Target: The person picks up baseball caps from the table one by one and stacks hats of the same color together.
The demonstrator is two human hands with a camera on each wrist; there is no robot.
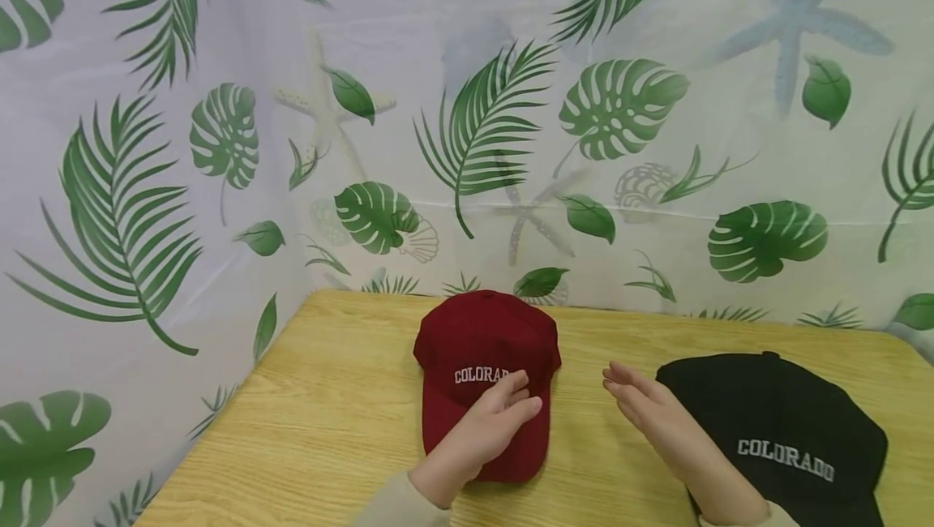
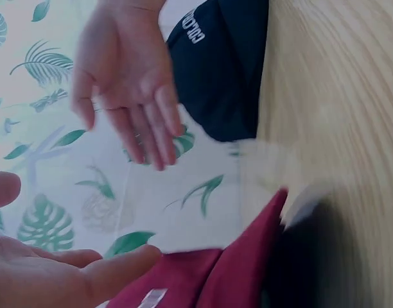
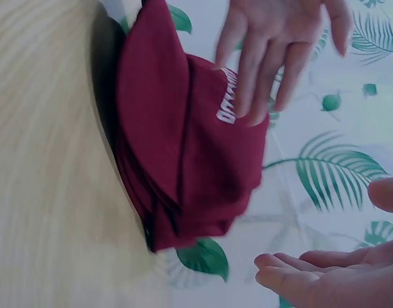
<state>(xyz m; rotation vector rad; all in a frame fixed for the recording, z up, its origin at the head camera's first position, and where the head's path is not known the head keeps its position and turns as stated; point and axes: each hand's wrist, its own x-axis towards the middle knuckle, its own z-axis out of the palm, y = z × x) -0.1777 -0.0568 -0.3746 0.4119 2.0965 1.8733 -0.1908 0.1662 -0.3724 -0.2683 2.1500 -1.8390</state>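
A dark red baseball cap with white COLORADO lettering lies on the table, its brim toward me. My left hand is held over its brim and overlaps the end of the lettering in the head view, fingers extended and nothing in them. To the right rests a black baseball cap with the same lettering. My right hand is raised at the black cap's left edge, palm turned inward, fingers straight and holding nothing. In the right wrist view the left hand hovers beside the red cap.
The wooden table has pale yellow grain. Behind it and along its left side hangs a white curtain printed with green leaves, starfish and shells. The table's far edge runs close to the curtain.
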